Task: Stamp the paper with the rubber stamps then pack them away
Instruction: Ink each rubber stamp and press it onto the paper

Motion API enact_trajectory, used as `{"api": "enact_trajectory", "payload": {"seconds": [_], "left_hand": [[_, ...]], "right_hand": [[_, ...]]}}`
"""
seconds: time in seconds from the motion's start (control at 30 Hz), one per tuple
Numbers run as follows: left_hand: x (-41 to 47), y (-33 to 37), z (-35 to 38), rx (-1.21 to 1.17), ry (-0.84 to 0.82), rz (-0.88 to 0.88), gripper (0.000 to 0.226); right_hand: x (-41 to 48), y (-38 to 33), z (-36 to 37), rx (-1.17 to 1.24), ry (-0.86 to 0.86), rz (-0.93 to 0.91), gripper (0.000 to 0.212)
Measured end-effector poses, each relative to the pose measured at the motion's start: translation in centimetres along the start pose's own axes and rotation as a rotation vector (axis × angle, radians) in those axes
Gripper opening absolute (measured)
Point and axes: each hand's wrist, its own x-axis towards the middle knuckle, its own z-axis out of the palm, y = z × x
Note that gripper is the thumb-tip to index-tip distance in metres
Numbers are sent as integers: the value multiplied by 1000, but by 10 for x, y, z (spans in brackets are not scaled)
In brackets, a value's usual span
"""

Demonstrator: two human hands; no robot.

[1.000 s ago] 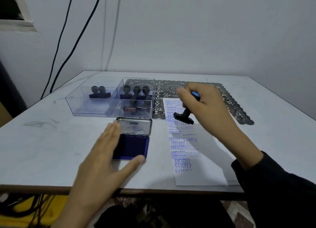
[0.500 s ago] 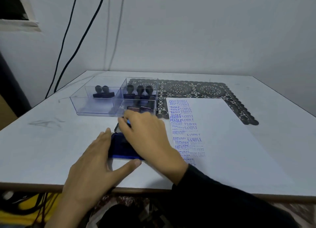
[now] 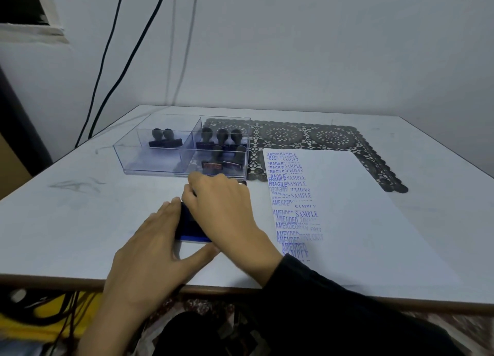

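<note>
1. The left hand (image 3: 149, 251) lies flat on the table (image 3: 66, 222). Its fingers are straight and close together along the left side of the blue ink pad (image 3: 191, 228). The thumb lies along the front edge. I think this stops the pad from sliding.
2. The right hand (image 3: 227, 208) sits on top of the ink pad. Its fingers are curled down, as if round a stamp getting ink. The stamp is hidden under the hand, so I cannot be sure.
3. The paper (image 3: 374, 208) lies just right of that hand, near enough for the next press. Blue words run down its left side.
4. The other stamps (image 3: 222, 139) stand in the clear box (image 3: 160, 168) behind the pad.
</note>
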Motion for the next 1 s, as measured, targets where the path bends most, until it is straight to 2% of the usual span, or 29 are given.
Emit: {"api": "enact_trajectory", "payload": {"seconds": [0.13,0.2,0.43,0.6,0.77,0.9,1.0], "left_hand": [[-1,1,-1,-35,7,23,77],[-1,1,-1,-41,11,25,76],[-4,1,0,-34,27,-53,104],[-11,12,-4,-201,52,-49,109],[-22,41,8,-319,29,127,98],[-23,74,35,-220,-22,378,87],[-21,89,46,-163,-38,451,79]], "right_hand": [[-10,-7,1,-140,47,20,24],[-13,-5,4,-146,71,4,26],[-12,2,-12,-6,59,14,18],[-17,34,-61,200,19,76,31],[-34,77,-98,145,-130,129,37],[-52,100,-104,67,-183,153,37],[-60,111,-105,39,-196,171,38]]}}
